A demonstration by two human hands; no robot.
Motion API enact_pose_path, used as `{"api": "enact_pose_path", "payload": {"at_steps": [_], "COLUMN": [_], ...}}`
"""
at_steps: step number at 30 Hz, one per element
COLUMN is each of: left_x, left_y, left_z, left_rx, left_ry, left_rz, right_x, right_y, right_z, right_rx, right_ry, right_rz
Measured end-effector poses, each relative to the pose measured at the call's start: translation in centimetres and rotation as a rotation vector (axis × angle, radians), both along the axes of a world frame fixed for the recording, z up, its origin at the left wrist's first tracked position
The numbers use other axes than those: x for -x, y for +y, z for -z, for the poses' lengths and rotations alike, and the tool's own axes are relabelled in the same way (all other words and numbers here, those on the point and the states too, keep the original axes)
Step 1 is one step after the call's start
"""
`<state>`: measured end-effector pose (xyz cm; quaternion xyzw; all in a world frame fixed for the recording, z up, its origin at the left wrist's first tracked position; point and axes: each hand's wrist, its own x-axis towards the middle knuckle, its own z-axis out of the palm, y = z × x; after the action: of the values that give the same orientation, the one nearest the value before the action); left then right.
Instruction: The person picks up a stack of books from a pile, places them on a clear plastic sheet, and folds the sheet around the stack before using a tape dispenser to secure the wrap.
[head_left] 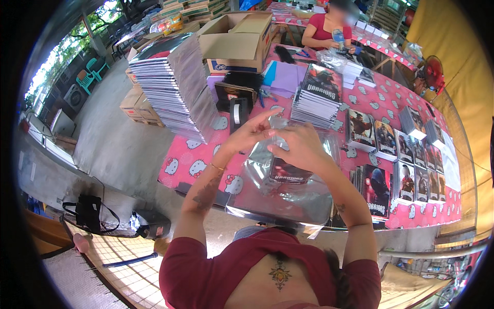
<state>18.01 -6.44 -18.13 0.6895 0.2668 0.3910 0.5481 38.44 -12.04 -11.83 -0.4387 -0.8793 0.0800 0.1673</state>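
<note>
In front of me a notebook with a dark red cover [289, 172] lies inside a loose, shiny clear plastic bag [256, 170]. Both my hands meet over its far end. My left hand [252, 132] pinches the plastic there, its index finger reaching past. Across the upper part of the notebook, my right hand [301, 146] grips the same edge of the bag, fingers bent toward the left hand. The exact fingertip contact is partly hidden. Beneath the bag is a grey, flat work surface [309, 198].
A tall notebook stack [170, 87] stands left, beside an open cardboard box [234, 41]. Another stack of notebooks [316, 95] is just beyond my hands. Smaller booklets [386, 139] lie in rows on the pink patterned tablecloth [206, 154]. A person [329, 31] sits across the table.
</note>
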Motion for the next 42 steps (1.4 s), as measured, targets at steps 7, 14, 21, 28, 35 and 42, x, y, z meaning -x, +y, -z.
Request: {"api": "enact_pose_path", "payload": {"at_steps": [7,14,21,28,35,42], "left_x": [1.0,-6.4,-8.2,-8.5,-7.1,-6.6], "left_y": [2.2,1.8,1.4,0.6,-1.4,3.9], "left_z": [-0.2,0.9,4.5,2.5,-3.2,2.7], "left_rx": [-0.398,-0.714,-0.903,-0.652,-0.689,-0.120], "left_ry": [0.220,0.412,0.535,0.382,0.381,0.753], "left_rz": [-0.028,-0.099,-0.197,-0.349,-0.226,-0.224], "right_x": [-8.8,-13.6,-11.4,-11.4,-10.8,-10.4], "right_y": [-0.7,-0.3,-0.5,1.7,9.3,9.1], "right_z": [-0.4,10.5,12.0,12.3,8.9,10.0], "right_rx": [-0.223,0.088,-0.015,0.204,0.768,0.807], "right_ry": [0.241,0.240,0.182,0.692,0.617,0.882], "right_rz": [0.020,-0.117,-0.193,0.032,0.232,0.186]}}
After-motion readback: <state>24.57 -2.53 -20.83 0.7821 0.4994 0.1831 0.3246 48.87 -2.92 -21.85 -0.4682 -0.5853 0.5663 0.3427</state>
